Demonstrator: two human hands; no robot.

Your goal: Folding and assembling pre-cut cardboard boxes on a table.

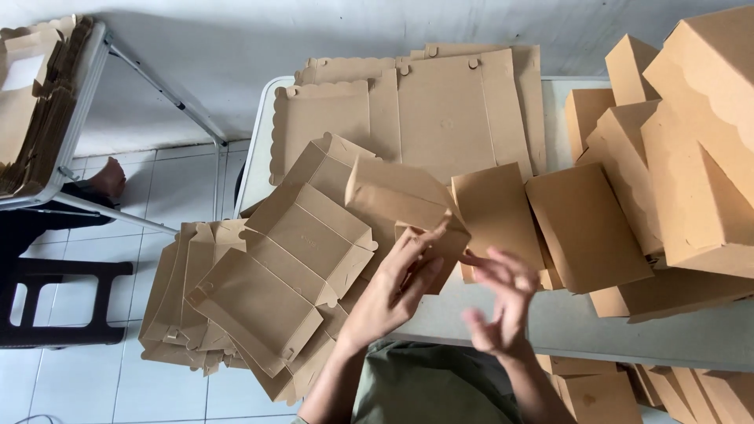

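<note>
Your left hand (pixel 393 286) pinches the edge of one half-folded kraft box (pixel 400 206) at the frame's centre, above the white surface (pixel 597 334); your right hand (pixel 503 302) hovers beside it, fingers spread, holding nothing. It looks light, stiff yet creasable: take it along the fold lines. Roughly six folded boxes (pixel 691 180) crowd the right.

White table (pixel 597 334), pale tiled floor (pixel 157 180), dark stool (pixel 59 302).
</note>
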